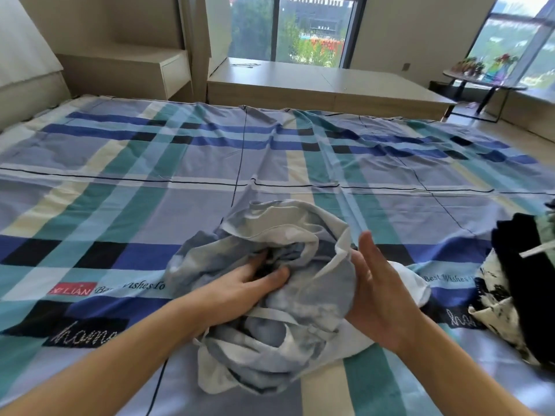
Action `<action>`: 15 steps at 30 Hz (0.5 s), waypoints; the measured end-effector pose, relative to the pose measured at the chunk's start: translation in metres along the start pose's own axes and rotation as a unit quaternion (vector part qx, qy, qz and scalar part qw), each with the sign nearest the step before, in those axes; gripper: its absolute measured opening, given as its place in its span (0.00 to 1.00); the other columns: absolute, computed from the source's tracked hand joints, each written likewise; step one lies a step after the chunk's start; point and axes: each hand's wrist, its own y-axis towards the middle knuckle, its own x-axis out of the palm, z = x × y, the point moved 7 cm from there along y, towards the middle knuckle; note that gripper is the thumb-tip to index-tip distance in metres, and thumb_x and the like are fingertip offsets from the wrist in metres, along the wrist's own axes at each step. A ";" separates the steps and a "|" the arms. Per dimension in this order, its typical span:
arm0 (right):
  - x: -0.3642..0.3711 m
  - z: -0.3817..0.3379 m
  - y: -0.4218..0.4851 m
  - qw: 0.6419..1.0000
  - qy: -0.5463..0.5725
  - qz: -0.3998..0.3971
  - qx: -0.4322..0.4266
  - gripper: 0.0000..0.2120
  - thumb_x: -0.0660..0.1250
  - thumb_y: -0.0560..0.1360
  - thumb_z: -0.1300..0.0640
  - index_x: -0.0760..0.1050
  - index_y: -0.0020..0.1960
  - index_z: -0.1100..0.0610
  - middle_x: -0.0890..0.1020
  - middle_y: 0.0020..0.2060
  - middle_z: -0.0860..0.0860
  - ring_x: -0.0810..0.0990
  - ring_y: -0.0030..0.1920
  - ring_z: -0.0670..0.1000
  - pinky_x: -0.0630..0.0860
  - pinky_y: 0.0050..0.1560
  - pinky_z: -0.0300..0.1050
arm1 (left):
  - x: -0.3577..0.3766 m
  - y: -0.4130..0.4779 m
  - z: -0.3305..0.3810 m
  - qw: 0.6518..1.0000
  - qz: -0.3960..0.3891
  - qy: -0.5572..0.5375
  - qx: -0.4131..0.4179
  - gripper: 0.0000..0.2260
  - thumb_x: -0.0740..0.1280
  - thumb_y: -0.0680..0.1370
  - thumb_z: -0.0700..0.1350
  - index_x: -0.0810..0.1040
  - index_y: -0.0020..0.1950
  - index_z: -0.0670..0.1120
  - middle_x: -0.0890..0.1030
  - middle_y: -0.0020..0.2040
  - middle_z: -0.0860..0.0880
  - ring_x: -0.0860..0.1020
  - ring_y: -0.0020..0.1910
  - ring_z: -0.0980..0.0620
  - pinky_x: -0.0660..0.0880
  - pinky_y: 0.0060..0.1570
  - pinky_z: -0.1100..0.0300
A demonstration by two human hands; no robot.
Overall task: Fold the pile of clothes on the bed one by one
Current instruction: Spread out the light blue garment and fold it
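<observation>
Blue-white tie-dye garment [270, 283] on blue-teal plaid bedsheet [120, 181]

Beige walls [405, 31], tall daylit windows [312, 25]; low bench [300, 85] below, shelf [129, 64] left, round table [462, 77] right.

The left forearm [120, 355] and right forearm [468, 376] reach forward and converge. The left hand [240, 291] lies palm down, thumb stretched toward the right hand [378, 295]. Its fingertips are buried in the garment [279, 223], so its grip is unclear. The right hand stands on edge, palm facing the left, fingers straight and together.
</observation>
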 end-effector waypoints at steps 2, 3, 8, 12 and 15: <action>-0.010 -0.007 -0.001 0.996 -0.070 0.047 -0.013 0.40 0.75 0.68 0.37 0.73 0.71 0.59 0.76 0.67 0.64 0.75 0.68 0.63 0.70 0.70 0.61 | 0.004 0.003 -0.004 0.998 -0.017 0.062 -0.015 0.31 0.61 0.72 0.70 0.72 0.72 0.60 0.76 0.65 0.64 0.74 0.63 0.63 0.67 0.63 0.68; -0.018 -0.009 -0.002 0.991 -0.104 0.086 -0.022 0.37 0.79 0.66 0.40 0.76 0.68 0.60 0.79 0.64 0.64 0.78 0.64 0.62 0.75 0.65 0.59 | 0.006 0.003 -0.005 0.997 -0.028 0.064 -0.024 0.29 0.61 0.72 0.71 0.77 0.67 0.59 0.80 0.60 0.63 0.78 0.57 0.63 0.71 0.61 0.67; -0.053 -0.027 -0.009 0.939 -0.226 0.250 -0.069 0.08 0.68 0.72 0.72 0.80 0.50 0.66 0.85 0.41 0.59 0.84 0.40 0.55 0.81 0.39 0.42 | -0.007 0.009 0.005 1.000 -0.012 0.001 0.019 0.23 0.70 0.71 0.69 0.84 0.40 0.48 0.83 0.36 0.51 0.81 0.35 0.53 0.75 0.38 0.60; -0.078 -0.054 -0.017 0.915 -0.231 0.317 -0.089 0.11 0.64 0.73 0.75 0.80 0.46 0.62 0.84 0.34 0.56 0.83 0.31 0.51 0.81 0.32 0.41 | -0.072 0.009 0.025 0.986 0.085 -0.114 0.093 0.09 0.80 0.68 0.44 0.86 0.46 0.43 0.87 0.41 0.45 0.83 0.37 0.51 0.79 0.37 0.64; -0.098 -0.077 -0.027 0.895 -0.231 0.362 -0.118 0.12 0.63 0.72 0.76 0.79 0.46 0.62 0.84 0.32 0.55 0.82 0.30 0.52 0.81 0.31 0.41 | -0.137 -0.007 0.032 0.961 0.217 -0.124 0.114 0.03 0.73 0.71 0.36 0.84 0.41 0.43 0.83 0.33 0.51 0.79 0.29 0.56 0.76 0.30 0.68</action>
